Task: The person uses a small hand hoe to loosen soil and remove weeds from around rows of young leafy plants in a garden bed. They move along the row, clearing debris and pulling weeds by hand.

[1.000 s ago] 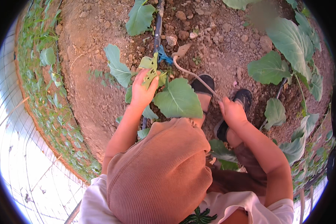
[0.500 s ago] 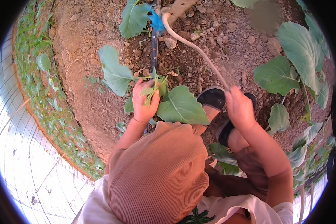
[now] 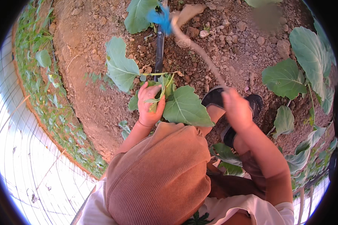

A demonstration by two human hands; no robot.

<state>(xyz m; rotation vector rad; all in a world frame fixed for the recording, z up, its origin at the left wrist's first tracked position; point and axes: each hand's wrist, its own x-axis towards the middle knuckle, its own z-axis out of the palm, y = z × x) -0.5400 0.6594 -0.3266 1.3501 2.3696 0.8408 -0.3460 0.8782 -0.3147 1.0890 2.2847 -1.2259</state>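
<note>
My right hand [image 3: 236,108], smeared by motion, grips the end of a hoe's pale, curved wooden handle [image 3: 202,54]. The handle slants up and away to the left, to the hoe's blurred head, where a blue wrapping [image 3: 160,18] shows. My left hand [image 3: 151,105] is closed around a small bunch of green sprigs [image 3: 162,93]. Beside it stands a broad-leaved plant, with one big leaf [image 3: 187,107] to the right of the hand and another leaf [image 3: 121,65] beyond it to the left.
A black drip pipe [image 3: 159,52] runs along the cloddy soil [image 3: 90,45]. Larger leafy plants [image 3: 285,78] stand on the right. My dark sandals [image 3: 214,96] are between the hands. Brown ribbed cloth [image 3: 157,172] covers the lower middle. A white mesh wall [image 3: 30,165] bounds the left.
The view has shifted slightly, so the plants appear a little to the right. The hoe remains in my right hand and the sprigs in my left.
</note>
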